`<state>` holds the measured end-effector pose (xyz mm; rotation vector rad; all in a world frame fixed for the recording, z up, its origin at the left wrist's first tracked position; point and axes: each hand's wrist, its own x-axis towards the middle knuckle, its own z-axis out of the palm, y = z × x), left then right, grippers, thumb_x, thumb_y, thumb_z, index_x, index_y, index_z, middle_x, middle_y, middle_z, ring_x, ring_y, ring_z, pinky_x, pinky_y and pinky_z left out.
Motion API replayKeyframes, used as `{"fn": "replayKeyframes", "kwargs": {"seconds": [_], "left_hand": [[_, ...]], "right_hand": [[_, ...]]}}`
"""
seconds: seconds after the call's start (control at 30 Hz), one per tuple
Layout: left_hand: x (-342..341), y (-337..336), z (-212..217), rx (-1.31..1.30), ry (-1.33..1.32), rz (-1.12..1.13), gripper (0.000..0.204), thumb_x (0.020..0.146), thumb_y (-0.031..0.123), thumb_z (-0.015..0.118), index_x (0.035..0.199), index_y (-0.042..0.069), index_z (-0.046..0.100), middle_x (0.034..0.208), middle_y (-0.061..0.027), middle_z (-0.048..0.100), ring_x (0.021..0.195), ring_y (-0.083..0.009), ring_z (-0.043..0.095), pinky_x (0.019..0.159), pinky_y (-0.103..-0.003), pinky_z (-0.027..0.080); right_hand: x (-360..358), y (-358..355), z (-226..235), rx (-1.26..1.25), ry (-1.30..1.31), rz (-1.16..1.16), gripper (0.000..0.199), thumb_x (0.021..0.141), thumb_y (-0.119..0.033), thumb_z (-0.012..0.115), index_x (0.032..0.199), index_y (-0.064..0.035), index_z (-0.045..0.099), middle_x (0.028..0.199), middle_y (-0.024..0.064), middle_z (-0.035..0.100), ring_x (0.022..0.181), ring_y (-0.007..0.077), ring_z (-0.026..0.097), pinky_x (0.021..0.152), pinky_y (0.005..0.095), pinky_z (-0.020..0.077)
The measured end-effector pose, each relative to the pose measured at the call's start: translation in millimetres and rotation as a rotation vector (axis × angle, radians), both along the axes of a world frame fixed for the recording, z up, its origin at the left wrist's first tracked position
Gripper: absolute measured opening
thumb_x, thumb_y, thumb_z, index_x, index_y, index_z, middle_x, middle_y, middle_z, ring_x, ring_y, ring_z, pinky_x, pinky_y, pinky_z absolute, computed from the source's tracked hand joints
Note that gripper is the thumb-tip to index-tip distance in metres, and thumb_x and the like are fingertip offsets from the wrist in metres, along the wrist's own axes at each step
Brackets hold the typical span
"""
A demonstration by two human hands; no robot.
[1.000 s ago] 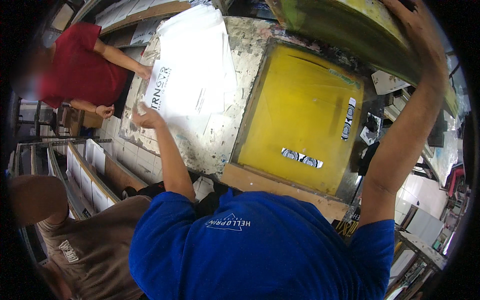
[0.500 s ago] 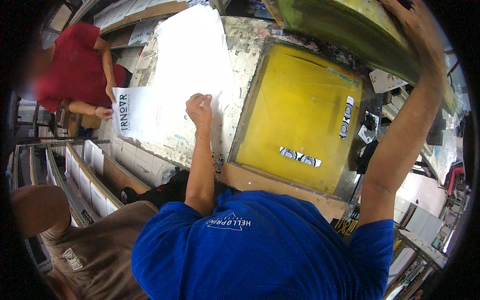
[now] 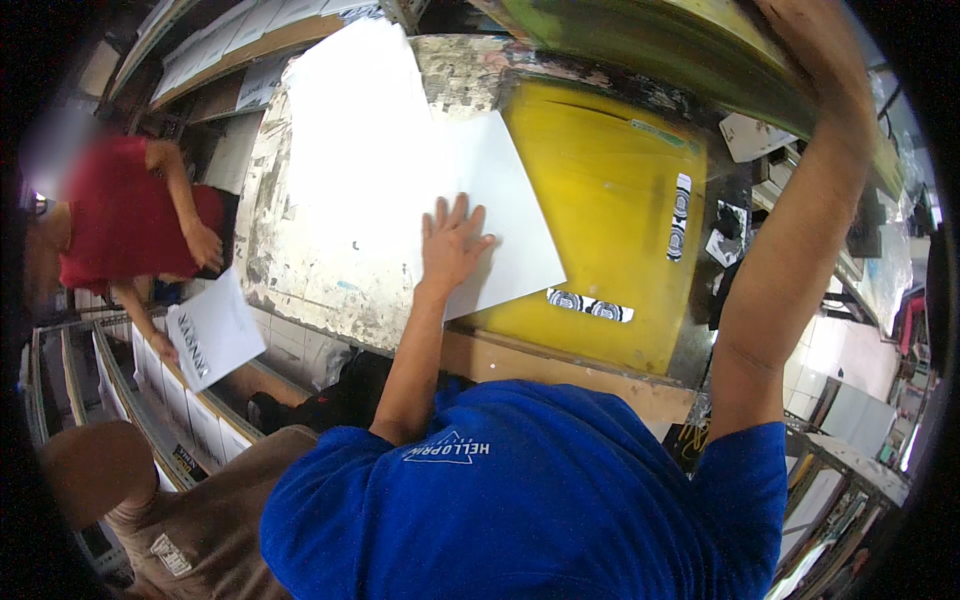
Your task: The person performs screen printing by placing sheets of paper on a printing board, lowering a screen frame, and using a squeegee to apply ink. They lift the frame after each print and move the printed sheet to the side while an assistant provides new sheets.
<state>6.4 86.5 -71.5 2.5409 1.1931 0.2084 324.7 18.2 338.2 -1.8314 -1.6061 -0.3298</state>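
My left hand (image 3: pixel 452 243) lies flat, fingers spread, on a blank white sheet (image 3: pixel 500 205) that partly covers the yellow printing bed (image 3: pixel 620 200). The sheet's left side overlaps a stack of white paper (image 3: pixel 350 140) on the worn table. My right hand (image 3: pixel 815 45) is raised at the top right, gripping the lifted green-yellow screen frame (image 3: pixel 660 40) above the bed.
A person in a red shirt (image 3: pixel 115 225) stands at the left holding a printed sheet (image 3: pixel 212 335). A drying rack (image 3: pixel 130 400) with printed sheets runs along the lower left. Another person in a brown shirt (image 3: pixel 190 520) is close by. Cluttered shelves sit at the right.
My left hand has slid a blank sheet rightward from the stack onto the yellow bed. The person in red took the printed sheet and lowered it toward the rack.
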Motion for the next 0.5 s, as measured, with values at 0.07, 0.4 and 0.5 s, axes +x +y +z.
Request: {"fn": "replayKeyframes", "kwargs": {"seconds": [0.07, 0.4, 0.5], "left_hand": [[36, -8, -8, 0.025, -0.088, -0.114, 0.069, 0.089, 0.052, 0.07, 0.147, 0.018, 0.055, 0.162, -0.0156, 0.037, 0.15, -0.0468, 0.026, 0.12, -0.064, 0.019], [186, -5, -17, -0.022, -0.089, -0.548, 0.076, 0.086, 0.058, 0.068, 0.152, 0.024, 0.049, 0.167, -0.0088, 0.029, 0.155, -0.0384, 0.017, 0.125, -0.058, 0.01], [196, -14, -17, -0.033, -0.072, -0.568, 0.077, 0.087, 0.057, 0.068, 0.153, 0.024, 0.048, 0.167, -0.0087, 0.028, 0.155, -0.038, 0.016, 0.126, -0.057, 0.008]], "right_hand": [[-5, -2, -4, 0.034, -0.082, -0.044, 0.044, 0.083, -0.026, 0.066, 0.119, -0.0025, 0.075, 0.11, 0.0196, 0.075, 0.095, 0.0266, 0.071, 0.09, 0.0339, 0.0545], [23, 0, 7, -0.027, 0.047, 0.12, 0.043, 0.083, -0.026, 0.068, 0.117, -0.0011, 0.075, 0.106, 0.0208, 0.076, 0.091, 0.0269, 0.072, 0.086, 0.0328, 0.0554], [30, 17, 1, -0.017, 0.047, 0.062, 0.044, 0.082, -0.026, 0.067, 0.117, -0.0003, 0.074, 0.104, 0.0205, 0.077, 0.088, 0.0271, 0.072, 0.085, 0.0336, 0.0558]]}}
